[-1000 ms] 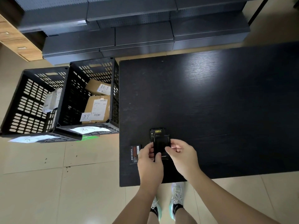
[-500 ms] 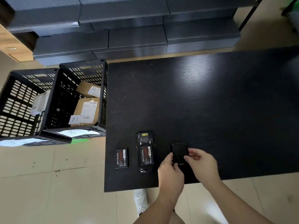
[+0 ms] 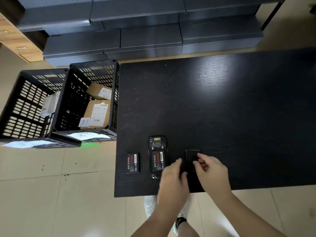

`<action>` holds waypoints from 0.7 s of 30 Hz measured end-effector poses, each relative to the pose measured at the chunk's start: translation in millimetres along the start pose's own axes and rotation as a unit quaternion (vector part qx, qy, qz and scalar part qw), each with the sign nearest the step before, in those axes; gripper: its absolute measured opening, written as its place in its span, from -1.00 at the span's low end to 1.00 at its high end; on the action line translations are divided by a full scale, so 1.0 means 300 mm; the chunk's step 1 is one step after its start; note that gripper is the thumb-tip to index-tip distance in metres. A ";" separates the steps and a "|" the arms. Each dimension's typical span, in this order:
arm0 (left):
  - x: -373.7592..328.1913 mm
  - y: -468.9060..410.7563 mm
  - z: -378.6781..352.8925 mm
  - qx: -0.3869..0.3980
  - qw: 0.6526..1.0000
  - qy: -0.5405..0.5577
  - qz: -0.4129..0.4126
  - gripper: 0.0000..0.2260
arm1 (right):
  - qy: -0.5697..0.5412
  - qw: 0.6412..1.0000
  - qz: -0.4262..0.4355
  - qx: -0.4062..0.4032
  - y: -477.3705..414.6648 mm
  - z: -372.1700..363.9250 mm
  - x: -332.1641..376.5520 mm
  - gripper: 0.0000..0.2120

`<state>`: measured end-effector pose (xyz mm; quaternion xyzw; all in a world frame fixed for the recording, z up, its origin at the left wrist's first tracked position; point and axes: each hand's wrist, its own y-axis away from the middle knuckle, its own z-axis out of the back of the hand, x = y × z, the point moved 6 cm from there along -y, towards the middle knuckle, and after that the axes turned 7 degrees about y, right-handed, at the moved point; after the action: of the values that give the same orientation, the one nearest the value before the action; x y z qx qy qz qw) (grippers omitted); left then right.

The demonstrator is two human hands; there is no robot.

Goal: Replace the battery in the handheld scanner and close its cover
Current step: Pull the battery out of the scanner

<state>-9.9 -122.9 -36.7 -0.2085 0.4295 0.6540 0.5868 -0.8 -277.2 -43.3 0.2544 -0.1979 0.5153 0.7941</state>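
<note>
A: Cover [image 3: 191, 159] is off now and lies flat on the surface [image 3: 239, 117], just right of the scanner [image 3: 157, 156].

B: And both hands are letting go. Right hand [image 3: 211, 170] hangs over the cover, fingers loosely spread; left hand [image 3: 172, 178] is open too, gripping nothing.

A: So the bay is exposed, old battery [image 3: 158, 160] still seated in the scanner.

B: Spare battery [image 3: 133, 163] waits left of the scanner. I reckon pulling the old one comes next.

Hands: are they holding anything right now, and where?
Apparently nothing: both the left hand and right hand sit open beside the cover lying on the table.
</note>
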 end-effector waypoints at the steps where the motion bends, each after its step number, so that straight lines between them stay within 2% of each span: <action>1: 0.025 -0.002 0.058 -0.041 0.999 -0.004 -0.008 -0.63 | -0.013 0.999 0.038 0.009 0.011 -0.016 0.033 -0.72; 3: 0.104 -0.008 0.172 -0.128 0.992 -0.008 0.007 -0.69 | -0.039 0.993 0.086 0.063 0.031 -0.080 0.092 -0.72; 5: 0.184 -0.016 0.245 -0.163 0.985 -0.007 0.046 -0.71 | -0.057 0.988 0.092 0.111 0.042 -0.154 0.137 -0.71; 9: 0.247 -0.021 0.255 -0.148 0.985 0.003 0.092 -0.76 | -0.077 0.989 0.013 0.125 0.057 -0.233 0.165 -0.77; 14: 0.258 0.012 0.198 -0.128 0.981 0.062 0.132 -0.72 | -0.080 0.987 -0.026 0.135 0.105 -0.256 0.159 -0.75; 21: 0.269 0.016 0.186 -0.128 0.964 0.137 0.189 -0.73 | -0.161 0.971 -0.114 0.136 0.111 -0.286 0.135 -0.78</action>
<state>-19.6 -30.0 -67.5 -0.2847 0.4496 0.7678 0.3568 -11.2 -184.7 -81.5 0.4601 -0.2208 0.3956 0.7635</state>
